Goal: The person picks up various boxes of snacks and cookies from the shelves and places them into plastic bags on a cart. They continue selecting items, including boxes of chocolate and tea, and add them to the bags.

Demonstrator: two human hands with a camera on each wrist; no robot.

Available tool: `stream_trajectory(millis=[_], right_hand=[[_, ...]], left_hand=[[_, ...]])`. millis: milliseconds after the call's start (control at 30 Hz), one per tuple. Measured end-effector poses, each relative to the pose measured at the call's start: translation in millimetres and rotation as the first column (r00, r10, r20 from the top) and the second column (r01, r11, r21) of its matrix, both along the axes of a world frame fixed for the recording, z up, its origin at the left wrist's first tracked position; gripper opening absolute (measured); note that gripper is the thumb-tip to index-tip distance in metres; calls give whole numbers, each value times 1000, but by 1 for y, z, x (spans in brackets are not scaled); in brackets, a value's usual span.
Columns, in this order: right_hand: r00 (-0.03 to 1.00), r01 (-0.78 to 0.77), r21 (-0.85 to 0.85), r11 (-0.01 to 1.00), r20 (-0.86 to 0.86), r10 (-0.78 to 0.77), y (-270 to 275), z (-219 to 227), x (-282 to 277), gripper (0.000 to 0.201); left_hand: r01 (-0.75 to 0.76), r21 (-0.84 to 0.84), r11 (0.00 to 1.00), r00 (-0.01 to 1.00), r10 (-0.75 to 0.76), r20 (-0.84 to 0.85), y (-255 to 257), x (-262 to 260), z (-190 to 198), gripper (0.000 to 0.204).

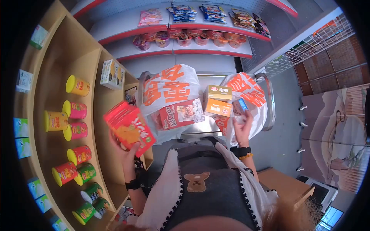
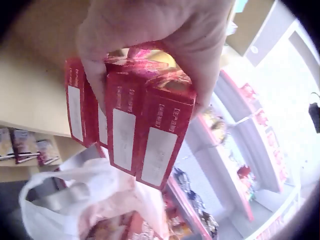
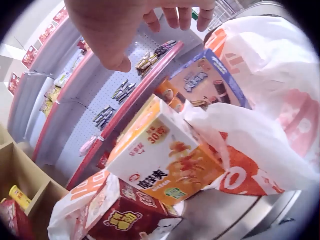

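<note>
You get bright, even shop light; fisheye bends every edge into black corners. Your left wrist view blurs and washes out toward its right side.

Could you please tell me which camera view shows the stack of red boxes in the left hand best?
The left wrist view: the red boxes fill it, four side by side. The head view shows them smaller. The right wrist view shows no clear sight of them.
</note>
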State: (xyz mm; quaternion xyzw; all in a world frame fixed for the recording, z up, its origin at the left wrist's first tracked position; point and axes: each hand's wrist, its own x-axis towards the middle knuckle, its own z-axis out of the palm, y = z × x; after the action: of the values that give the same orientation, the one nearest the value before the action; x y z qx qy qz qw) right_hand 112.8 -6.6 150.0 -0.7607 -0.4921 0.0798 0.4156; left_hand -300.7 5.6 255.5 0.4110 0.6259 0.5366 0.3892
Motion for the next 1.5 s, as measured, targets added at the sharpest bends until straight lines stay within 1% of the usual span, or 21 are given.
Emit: stream_trajectory(millis=[67, 100, 167, 200, 267, 300, 333, 400, 433, 533, 667, 733, 800, 833, 900, 1033, 1100, 1133, 1200, 1367, 1500], right_hand=[[852, -275, -99, 956, -486, 195, 5, 30, -14, 53], [850, -270, -96, 958, -491, 190, 5, 42, -17, 53], [429, -417, 16, 909, -878, 212, 5, 58, -18, 46], [426, -411, 18, 911, -880, 209, 3, 56, -12, 46], [533, -504, -68, 861, -809, 248, 3, 49, 2, 43], [665, -441, -127, 889, -711, 228, -1, 32, 11, 48], [656, -455, -122, 882, -716, 239, -4, 29, 20, 48], [957, -281, -321, 905, -158, 242, -9, 22, 40, 62], [974, -220, -271, 937, -5, 228, -8, 9, 49, 77], [924, -184, -221, 958, 292, 245, 5, 10, 70, 83], [946, -158, -450, 879, 188, 266, 39, -19, 90, 92], [893, -131, -415, 900, 344, 289, 47, -28, 97, 80], [948, -131, -600, 789, 156, 276, 54, -31, 105, 57], [945, -83, -437, 895, 252, 210, 48, -23, 106, 41], [980, -8, -386, 923, 180, 83, 35, 12, 114, 40], [980, 198, -115, 973, 28, -197, 0, 59, 154, 37], [958, 284, -144, 948, 1, -287, -17, 83, 174, 35], [956, 292, -148, 945, 3, -295, -23, 92, 180, 35], [917, 399, -65, 915, 49, -396, -34, 104, 189, 35], [901, 424, -21, 905, -96, -424, -46, 108, 192, 31], [925, 310, -121, 943, -192, -329, -44, 102, 179, 29]], left_hand=[[208, 77, 975, 978, -208, -3, 17, 43, 10, 99], [309, 103, 945, 951, -307, -34, 26, 64, 12, 100], [474, 106, 874, 831, -403, -384, 40, 99, 5, 104], [479, 104, 872, 826, -408, -388, 43, 117, 8, 104], [603, -108, 790, 519, -492, -699, 46, 147, 14, 106], [591, -111, 799, 522, -484, -703, 46, 156, 11, 106], [591, -149, 793, 458, -482, -747, 46, 162, 3, 106], [577, -190, 795, 392, -473, -789, 48, 164, -15, 106], [567, -214, 795, 366, -476, -800, 48, 159, -24, 106], [564, -251, 787, 347, -502, -792, 53, 146, -31, 106], [571, -318, 757, 315, -560, -766, 52, 158, -15, 105], [592, -303, 746, 347, -576, -740, 58, 175, -2, 106], [611, -289, 737, 376, -591, -714, 69, 198, 7, 106], [637, -227, 737, 433, -586, -685, 77, 212, 8, 107], [680, -137, 720, 517, -603, -607, 94, 245, 15, 108], [802, -33, 597, 486, -684, -544, 119, 316, 13, 108], [906, -84, 414, 302, -774, -556, 119, 345, -4, 108], [910, -85, 406, 296, -779, -553, 118, 357, -13, 108], [955, -216, 203, 30, -792, -610, 115, 376, -33, 109], [803, -567, 186, -225, -786, -576, 130, 407, -79, 109], [806, -505, 307, -174, -693, -699, 135, 433, -100, 108]])
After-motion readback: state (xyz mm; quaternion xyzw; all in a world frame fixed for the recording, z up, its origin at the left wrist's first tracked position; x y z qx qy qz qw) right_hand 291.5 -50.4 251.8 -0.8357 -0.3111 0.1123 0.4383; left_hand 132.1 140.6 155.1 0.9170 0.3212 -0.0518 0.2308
